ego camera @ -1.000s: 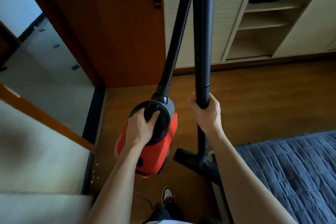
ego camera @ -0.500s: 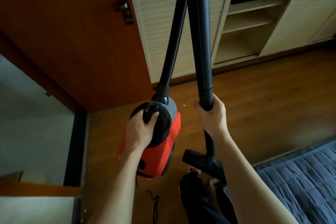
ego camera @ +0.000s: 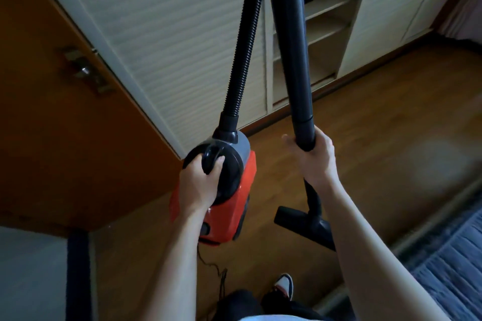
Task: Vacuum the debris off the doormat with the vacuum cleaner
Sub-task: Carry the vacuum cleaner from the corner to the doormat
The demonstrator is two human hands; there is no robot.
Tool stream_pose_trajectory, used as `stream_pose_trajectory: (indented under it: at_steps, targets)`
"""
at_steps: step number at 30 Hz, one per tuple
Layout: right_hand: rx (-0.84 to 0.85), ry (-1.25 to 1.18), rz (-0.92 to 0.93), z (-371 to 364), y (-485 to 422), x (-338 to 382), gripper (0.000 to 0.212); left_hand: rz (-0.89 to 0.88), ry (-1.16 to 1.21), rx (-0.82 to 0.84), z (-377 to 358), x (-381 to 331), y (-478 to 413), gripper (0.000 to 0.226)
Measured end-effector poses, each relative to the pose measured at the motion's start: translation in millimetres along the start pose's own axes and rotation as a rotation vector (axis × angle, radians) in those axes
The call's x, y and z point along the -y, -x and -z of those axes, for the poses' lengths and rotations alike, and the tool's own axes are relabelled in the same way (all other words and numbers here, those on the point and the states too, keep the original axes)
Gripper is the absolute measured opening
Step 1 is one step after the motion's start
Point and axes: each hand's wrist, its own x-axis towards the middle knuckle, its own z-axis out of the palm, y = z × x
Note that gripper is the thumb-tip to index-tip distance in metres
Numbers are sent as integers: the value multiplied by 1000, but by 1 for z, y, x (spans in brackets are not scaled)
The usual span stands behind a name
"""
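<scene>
The red vacuum (ego camera: 229,206) hangs at the centre of the frame. The left grip (ego camera: 198,185) is clenched round the handle (ego camera: 211,159) on its black top, and the fingertips are hidden under the loop. Whether the body touches the floor (ego camera: 391,125) cannot be told, as its underside is out of sight.

A ribbed hose (ego camera: 245,41) climbs from the body and is cut off by the top edge. Just right of it runs the black tube (ego camera: 294,47), also cut off at the top. The right grip (ego camera: 315,156) is wrapped round the tube where its wide part ends. A thinner part comes out below the wrist and reaches the nozzle (ego camera: 294,219), whose right end is hidden behind the forearm.

In the lower right corner lies a quilted blue-grey cloth (ego camera: 453,263), cut by the frame edge. Whether it is the doormat cannot be made out.

A thin cord (ego camera: 221,279) trails below the body into shadow. One shoe (ego camera: 284,285) shows at the bottom, the legs around it too dark to read.

The brown door (ego camera: 65,138) fills the left, with its lever (ego camera: 86,70) blurred. The pale wardrobe (ego camera: 169,47) spans the top, and its shelves (ego camera: 323,28) are partly screened by the tube.
</scene>
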Motion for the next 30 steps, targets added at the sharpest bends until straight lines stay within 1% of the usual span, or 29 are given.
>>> stream_pose_trajectory:
  at_steps: [6,10,15,18,20,24,28,30]
  targets:
    - [-111,9,-57,35,-51,-22,43,-144,20,97,-57,-43,-61,29]
    - [-198,35,-90,65,-85,-39,42,-156,-16,175,-103,-77,-96,34]
    - [-321,70,-122,95,-139,-64,32,-212,-12,250,-162,-113,-151,42]
    - [-386,65,-136,113,-180,-79,25,-272,40,305,-201,-145,-188,32]
    - [-433,67,-141,127,-212,-85,26,-302,74,359,-229,-167,-216,28]
    - [-532,136,-159,153,-276,-87,35,-353,105,456,-282,-206,-274,28]
    - [-596,182,-148,180,-321,-91,31,-430,114,531,-328,-248,-316,29]
    - [-643,216,-152,196,-337,-92,32,-456,111,565,-347,-268,-330,29]
